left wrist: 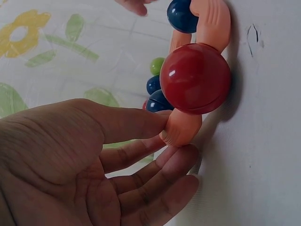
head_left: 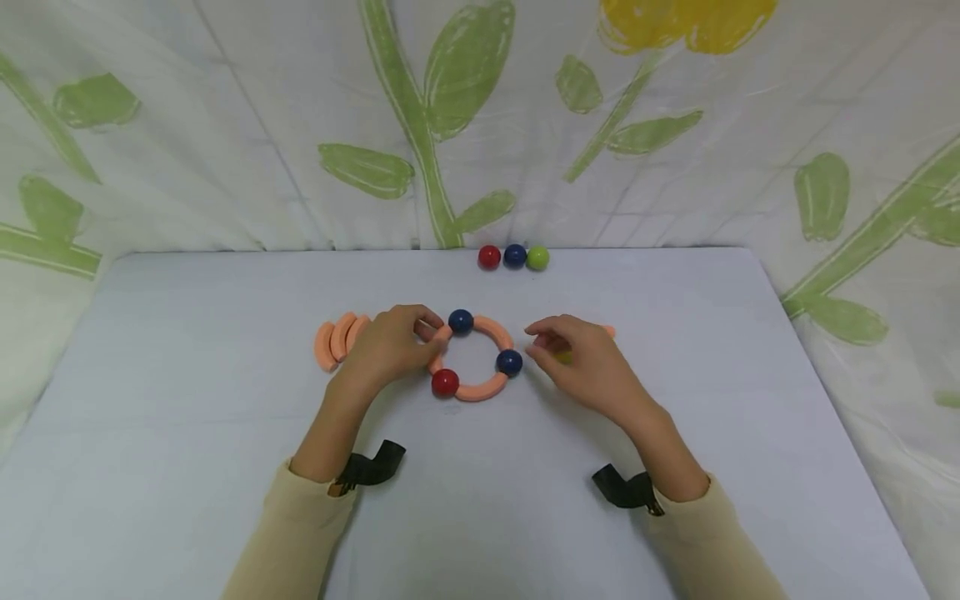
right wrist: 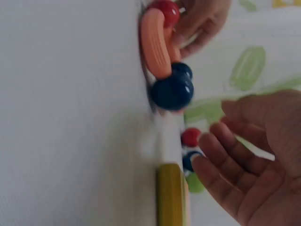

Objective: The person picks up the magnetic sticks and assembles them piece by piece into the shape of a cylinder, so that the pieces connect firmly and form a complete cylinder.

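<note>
A ring of curved orange pieces and balls lies on the white table. Its balls are a red ball [head_left: 445, 382], a dark blue ball [head_left: 509, 362] at the right and another blue ball [head_left: 461, 322] at the top. My left hand [head_left: 397, 340] pinches the ring's left curved orange piece [left wrist: 182, 127] between thumb and fingers, just beside the red ball. To the right of the ring, my right hand [head_left: 577, 358] hovers apart from it, fingers loosely bent and holding nothing. A yellow piece [right wrist: 169, 195] lies beneath that hand, mostly hidden in the head view.
Several loose curved orange pieces [head_left: 326, 346] lie left of the ring, partly behind the left hand. At the table's back edge sit a red ball [head_left: 489, 257], a blue ball [head_left: 515, 256] and a green ball [head_left: 537, 257]. A curtain painted with plants [head_left: 262, 125] hangs behind.
</note>
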### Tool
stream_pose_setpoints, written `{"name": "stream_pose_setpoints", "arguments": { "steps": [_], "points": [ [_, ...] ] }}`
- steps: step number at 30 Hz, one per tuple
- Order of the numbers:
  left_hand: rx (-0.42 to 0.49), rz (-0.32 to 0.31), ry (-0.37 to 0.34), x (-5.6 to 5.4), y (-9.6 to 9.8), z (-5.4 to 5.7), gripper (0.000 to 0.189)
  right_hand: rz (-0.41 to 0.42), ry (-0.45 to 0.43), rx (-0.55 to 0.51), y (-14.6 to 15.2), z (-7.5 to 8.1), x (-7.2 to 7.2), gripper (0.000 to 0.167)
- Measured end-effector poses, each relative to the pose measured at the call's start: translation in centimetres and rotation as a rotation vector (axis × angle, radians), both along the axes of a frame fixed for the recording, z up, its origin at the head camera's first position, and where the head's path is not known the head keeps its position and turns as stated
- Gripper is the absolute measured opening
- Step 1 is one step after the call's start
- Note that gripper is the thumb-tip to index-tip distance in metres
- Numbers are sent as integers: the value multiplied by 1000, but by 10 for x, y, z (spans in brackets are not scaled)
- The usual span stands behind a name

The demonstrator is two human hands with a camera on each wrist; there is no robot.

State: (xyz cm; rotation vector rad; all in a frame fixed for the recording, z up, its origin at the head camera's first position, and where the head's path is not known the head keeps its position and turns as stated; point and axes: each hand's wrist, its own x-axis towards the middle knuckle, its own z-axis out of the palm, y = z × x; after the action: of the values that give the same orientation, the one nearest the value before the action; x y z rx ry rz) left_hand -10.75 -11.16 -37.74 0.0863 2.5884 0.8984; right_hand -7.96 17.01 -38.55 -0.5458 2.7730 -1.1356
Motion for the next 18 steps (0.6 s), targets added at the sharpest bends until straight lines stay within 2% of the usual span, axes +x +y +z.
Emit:
{"name": "stream_pose_setpoints", "arguments": {
  "steps": [5,9,12,18],
  "points": [
    [4,-5,3,-1,2,0,34,32,3,103,17,6,-1,20],
    [12,-12,18,-1,4,0,33,7,30,201,27,14,0,22],
    [7,6,14,2,3,0,34,12,35,257,31,17,0,24],
    [8,19,-13,3,-4,3,41,49,8,333,32,17,-2,19]
  ]
}}
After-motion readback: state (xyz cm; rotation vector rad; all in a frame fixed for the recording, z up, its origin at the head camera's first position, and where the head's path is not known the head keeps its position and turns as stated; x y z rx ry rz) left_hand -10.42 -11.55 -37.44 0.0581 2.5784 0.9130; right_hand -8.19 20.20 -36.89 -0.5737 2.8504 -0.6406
